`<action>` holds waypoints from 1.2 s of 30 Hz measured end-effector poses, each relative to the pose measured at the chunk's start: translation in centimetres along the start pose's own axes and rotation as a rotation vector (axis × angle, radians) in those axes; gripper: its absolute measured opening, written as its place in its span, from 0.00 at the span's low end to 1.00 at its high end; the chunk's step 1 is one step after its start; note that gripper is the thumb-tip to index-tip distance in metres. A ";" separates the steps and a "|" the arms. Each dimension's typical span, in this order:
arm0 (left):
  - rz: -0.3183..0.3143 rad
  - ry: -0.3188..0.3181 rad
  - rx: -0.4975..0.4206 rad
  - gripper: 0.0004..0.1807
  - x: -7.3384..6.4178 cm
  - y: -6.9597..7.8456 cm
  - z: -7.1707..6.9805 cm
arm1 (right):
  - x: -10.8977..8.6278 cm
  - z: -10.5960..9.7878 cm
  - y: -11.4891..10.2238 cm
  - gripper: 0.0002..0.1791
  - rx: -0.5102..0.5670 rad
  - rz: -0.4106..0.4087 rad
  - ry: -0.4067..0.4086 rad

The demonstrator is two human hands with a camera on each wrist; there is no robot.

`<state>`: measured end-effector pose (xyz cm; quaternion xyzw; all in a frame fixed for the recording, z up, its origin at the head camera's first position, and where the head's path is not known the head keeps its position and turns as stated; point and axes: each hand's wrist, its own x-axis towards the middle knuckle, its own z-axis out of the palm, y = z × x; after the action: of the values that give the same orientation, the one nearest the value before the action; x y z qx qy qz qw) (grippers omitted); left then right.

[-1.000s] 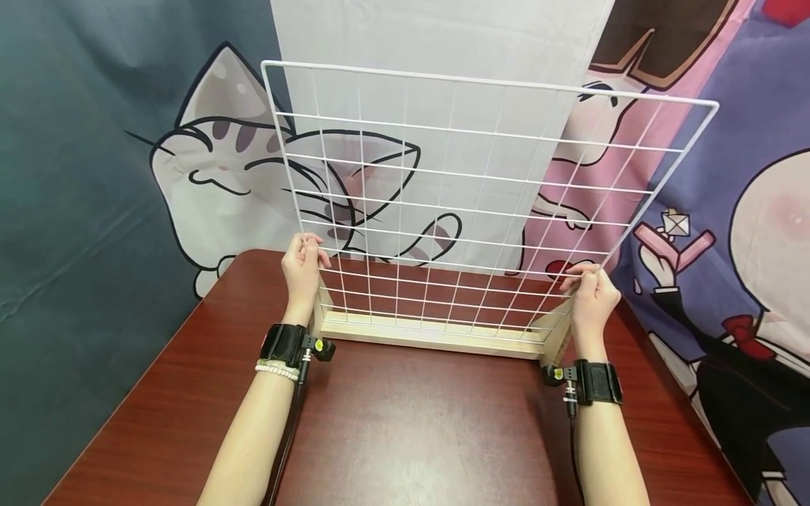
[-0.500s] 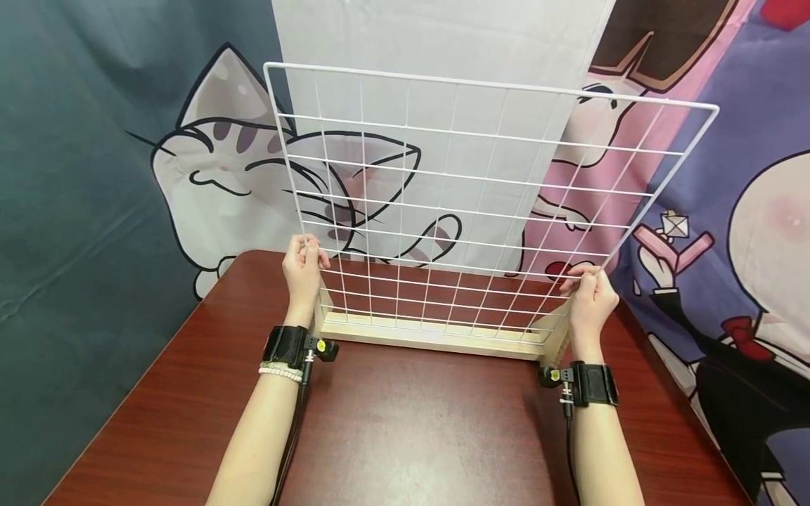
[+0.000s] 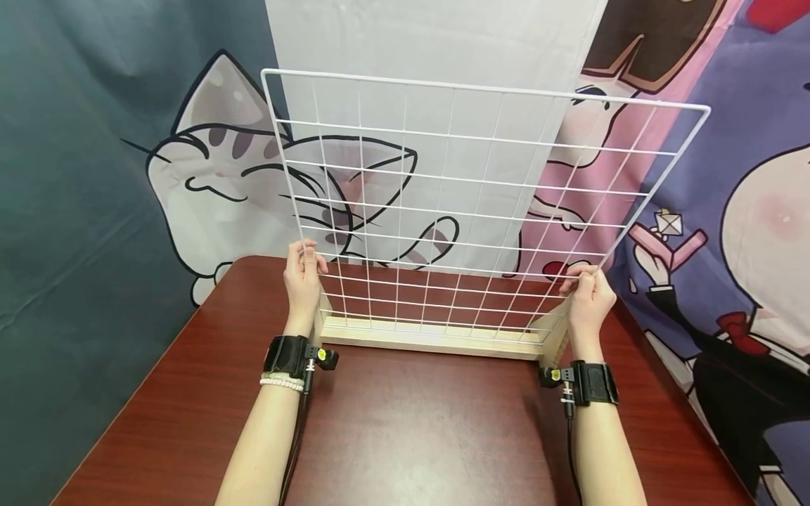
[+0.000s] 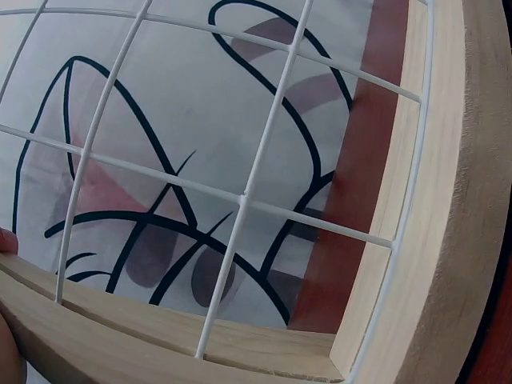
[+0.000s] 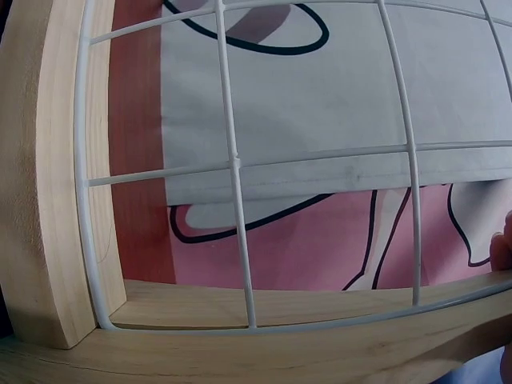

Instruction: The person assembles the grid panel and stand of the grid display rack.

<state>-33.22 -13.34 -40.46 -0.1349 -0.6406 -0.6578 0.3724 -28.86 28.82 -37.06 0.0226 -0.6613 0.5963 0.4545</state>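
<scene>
A white wire grid panel [image 3: 451, 86] stands upright, leaning back, its lower part set in a pale wooden frame with a bottom bar [image 3: 430, 341] and two sides. My left hand [image 3: 302, 281] holds the left edge of the grid and the wooden side piece there. My right hand [image 3: 590, 306] grips the opposite edge, fingertips curled behind the wires. In the left wrist view, a grid corner meets the corner of the wooden bottom piece [image 4: 436, 208], with a fingertip at the far left. The right wrist view has the other corner against the wood [image 5: 48, 176].
The frame rests on a reddish-brown table [image 3: 430, 414]. Behind it hangs a printed cloth with a cartoon cat [image 3: 215, 204], and a purple cloth with figures [image 3: 709, 183] hangs at right. Each wrist wears a black strap with a small camera and a cable.
The head view has shifted slightly. My left hand sits a touch lower on the edge, its thumb a little straighter. The right hand keeps its hold, and grid and frame stay together.
</scene>
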 end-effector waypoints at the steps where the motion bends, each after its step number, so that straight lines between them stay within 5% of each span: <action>1: 0.001 0.001 -0.004 0.11 0.0 0.0 0.0 | 0.0 0.0 0.0 0.15 -0.006 -0.002 0.004; 19: -0.014 -0.017 -0.068 0.12 -0.1 0.1 -0.2 | -0.2 0.0 -0.2 0.14 -0.053 0.004 0.017; 36: -0.043 -0.027 -0.229 0.07 0.0 -2.7 -0.6 | -0.2 -0.4 0.7 0.14 -0.046 -0.047 0.008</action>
<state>-34.80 -14.23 -42.50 -0.1719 -0.5689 -0.7327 0.3316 -28.92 29.28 -37.80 0.0256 -0.6722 0.5703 0.4714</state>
